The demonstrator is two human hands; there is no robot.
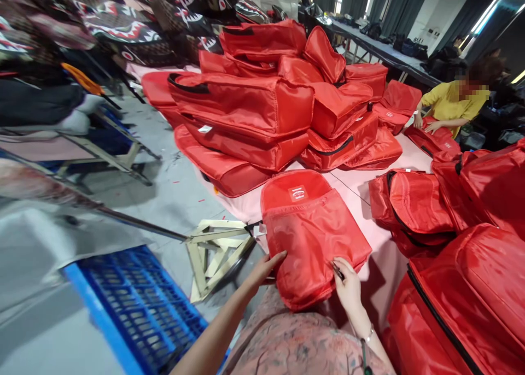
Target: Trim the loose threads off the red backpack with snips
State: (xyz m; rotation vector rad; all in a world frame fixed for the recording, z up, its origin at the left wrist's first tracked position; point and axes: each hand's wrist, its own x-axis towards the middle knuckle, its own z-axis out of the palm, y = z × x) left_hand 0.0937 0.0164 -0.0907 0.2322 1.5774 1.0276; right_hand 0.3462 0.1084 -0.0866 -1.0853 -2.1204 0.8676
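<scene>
A red bag (311,227) with a small printed label lies in front of me on the pink table cover (369,200), its lower end near my body. At its left edge, my left hand (268,267) grips the red bag, thumb on top and the other fingers hidden beneath. My right hand (346,279) is closed round a small dark metal tool (338,271), with its fingertips against the bag's lower right part. A white tag sticks out at the bag's left side.
Stacked red bags (246,107) rise beyond, and more red bags (463,287) crowd the right. A blue plastic crate (143,304) and a wooden trestle (217,249) stand at the lower left. A person in yellow (455,101) handles a red bag at the far right.
</scene>
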